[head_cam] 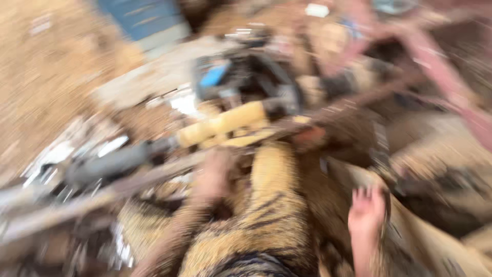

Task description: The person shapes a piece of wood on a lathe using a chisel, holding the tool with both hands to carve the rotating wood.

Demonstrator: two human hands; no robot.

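Blur: motion smear is running across the whole head view, so fine detail is not readable.
Landmark: striped fabric (266, 205), yellow-orange with dark tiger-like bands, is lying in the lower middle of the view.
Left hand: the left hand (212, 177) is pressing at the upper left edge of the striped fabric, just under a long dark bar; it is looking curled, but whether it is clenched on anything I cannot tell.
Right hand: the right hand (366, 210) is sitting just right of the striped fabric, fingers (361, 195) pointing up and looking loosely spread; it is resting against a tan sheet, and a real grasp cannot be told.
Tan sheet: the tan sheet (425, 241) is lying right of the striped fabric, running to the lower right corner.
Dark bar: the long dark bar (123, 187) is slanting away to the left of the striped fabric.
Yellow roll: a pale yellow roll (225, 123) is lying just above the striped fabric.
Machine part: a dark machine part (246, 77) with a blue patch is sitting above the yellow roll, well above the striped fabric.
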